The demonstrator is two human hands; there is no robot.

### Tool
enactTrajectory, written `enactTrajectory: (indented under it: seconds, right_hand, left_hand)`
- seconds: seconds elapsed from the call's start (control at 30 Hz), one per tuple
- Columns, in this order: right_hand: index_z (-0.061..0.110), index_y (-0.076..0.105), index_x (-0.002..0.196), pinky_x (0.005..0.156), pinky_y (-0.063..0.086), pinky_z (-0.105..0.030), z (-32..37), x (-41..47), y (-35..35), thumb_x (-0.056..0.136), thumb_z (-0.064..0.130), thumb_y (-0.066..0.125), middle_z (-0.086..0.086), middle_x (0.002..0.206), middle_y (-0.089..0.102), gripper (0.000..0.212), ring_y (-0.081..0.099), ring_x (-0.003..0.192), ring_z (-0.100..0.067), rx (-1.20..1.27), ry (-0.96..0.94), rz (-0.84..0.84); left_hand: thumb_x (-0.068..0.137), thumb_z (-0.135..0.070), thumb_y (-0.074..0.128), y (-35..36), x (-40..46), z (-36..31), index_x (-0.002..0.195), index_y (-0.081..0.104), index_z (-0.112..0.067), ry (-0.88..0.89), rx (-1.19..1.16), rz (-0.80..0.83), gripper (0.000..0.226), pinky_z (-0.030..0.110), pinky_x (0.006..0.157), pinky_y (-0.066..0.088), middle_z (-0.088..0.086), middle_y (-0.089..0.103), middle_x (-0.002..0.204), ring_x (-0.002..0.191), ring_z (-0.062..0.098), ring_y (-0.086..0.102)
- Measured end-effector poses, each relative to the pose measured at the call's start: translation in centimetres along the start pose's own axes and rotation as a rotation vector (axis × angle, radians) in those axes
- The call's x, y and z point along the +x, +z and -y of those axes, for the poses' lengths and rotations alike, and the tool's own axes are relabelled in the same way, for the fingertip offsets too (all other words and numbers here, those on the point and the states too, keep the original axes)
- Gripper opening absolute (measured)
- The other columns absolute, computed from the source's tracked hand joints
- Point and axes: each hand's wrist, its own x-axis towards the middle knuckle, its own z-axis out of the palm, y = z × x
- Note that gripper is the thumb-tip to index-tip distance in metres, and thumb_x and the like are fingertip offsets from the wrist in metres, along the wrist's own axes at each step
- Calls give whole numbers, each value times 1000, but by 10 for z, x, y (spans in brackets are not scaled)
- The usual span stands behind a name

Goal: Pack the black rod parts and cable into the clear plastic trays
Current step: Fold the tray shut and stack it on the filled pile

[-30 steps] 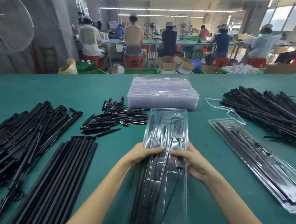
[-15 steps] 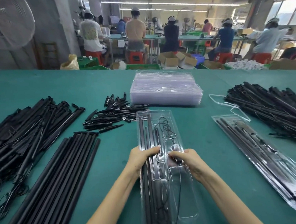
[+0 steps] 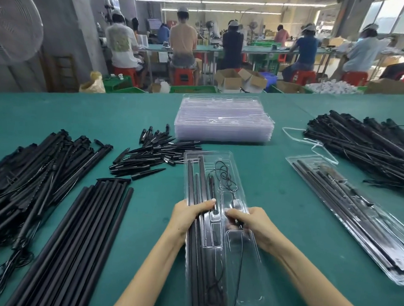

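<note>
A long clear plastic tray (image 3: 246,267) lies lengthwise on the green table in front of me. Black rods (image 3: 196,183) fill its left slots and a thin black cable (image 3: 225,171) is coiled in its far right part. My left hand (image 3: 188,216) grips the tray's left edge, thumb pressed on the rods. My right hand (image 3: 254,223) holds the right side, fingertips pinching the cable's small plug in the middle recess.
A stack of empty clear trays (image 3: 224,119) sits beyond. Filled trays (image 3: 357,214) lie at right, beside a heap of cabled rods (image 3: 369,147). Short spikes (image 3: 154,155), long plain rods (image 3: 74,244) and another rod heap (image 3: 31,174) lie at left. People work at far benches.
The tray has been set down flat from a raised tilt and now lies slightly rotated, its near end to the right. Both hands stayed on it at mid-length.
</note>
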Motion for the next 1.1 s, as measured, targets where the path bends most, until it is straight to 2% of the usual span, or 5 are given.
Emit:
enactTrajectory:
  seconds: [0.2,0.37,0.57,0.83,1.1]
  right_hand:
    - [0,54,73,50,35,-17,4,0,-4,89,13,61,-7,56,50,22,42,49,-12,6,54,109]
    - [3,55,67,62,33,-28,-3,3,1,85,6,65,-10,59,49,22,42,58,-18,51,9,5]
    - [6,54,64,48,33,-15,-3,0,3,85,7,64,-10,59,50,23,41,47,-9,0,-58,-34]
    - [0,59,72,56,47,-25,4,0,-3,86,0,62,-14,68,57,15,54,52,-16,283,254,122]
    - [6,48,65,55,29,-27,-12,-7,4,83,5,64,-12,63,39,24,35,59,-19,15,-14,-83]
  left_hand:
    - [72,-23,82,1,-4,-1,86,72,-3,5,7,13,26,13,52,48,5,74,76,65,9,70]
    - [72,-22,82,1,-6,-2,83,72,-5,11,27,22,23,12,51,47,3,74,72,63,8,69]
    - [73,-23,81,0,-9,-4,89,74,-4,5,10,38,26,11,52,48,5,76,81,69,8,71]
    - [70,-24,82,-1,-8,-1,86,76,-6,27,0,53,25,14,61,51,6,76,84,80,13,72]
    - [76,-19,79,1,-8,-1,85,74,-2,6,39,112,20,13,53,48,6,74,75,64,10,70]
